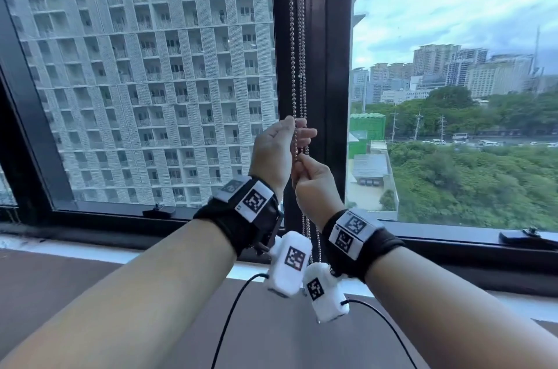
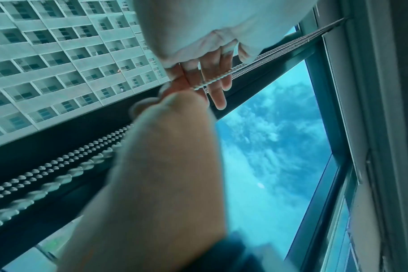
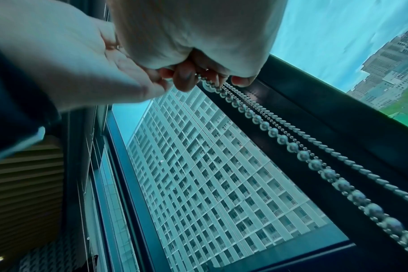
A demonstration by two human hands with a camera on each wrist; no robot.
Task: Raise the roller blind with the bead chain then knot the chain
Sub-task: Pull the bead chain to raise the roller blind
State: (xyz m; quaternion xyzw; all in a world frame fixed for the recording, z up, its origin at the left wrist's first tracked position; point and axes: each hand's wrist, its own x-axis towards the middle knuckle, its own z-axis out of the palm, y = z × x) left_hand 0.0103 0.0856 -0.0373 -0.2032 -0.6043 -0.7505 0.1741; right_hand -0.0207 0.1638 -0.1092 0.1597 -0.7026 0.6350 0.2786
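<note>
A silver bead chain [image 1: 297, 36] hangs in several strands in front of the dark window post [image 1: 327, 66]. My left hand [image 1: 300, 128] holds the strands between thumb and fingers at chest height. Just below it, my right hand [image 1: 300, 158] pinches the chain, and the rest of the loop hangs down behind my wrists [image 1: 308, 229]. In the left wrist view the chain [image 2: 263, 57] crosses the left fingers [image 2: 218, 86], with the right hand [image 2: 175, 114] close beneath. In the right wrist view the beads [image 3: 303, 155] run out from the right fingertips [image 3: 185, 81]. The blind is out of the head view.
Two black window latches [image 1: 158, 211] [image 1: 525, 235] sit on the lower frame. A white sill [image 1: 90, 251] and a grey-brown ledge [image 1: 60, 284] lie below my arms. Black cables [image 1: 232, 308] trail from the wrist cameras. Glass panes stand on both sides of the post.
</note>
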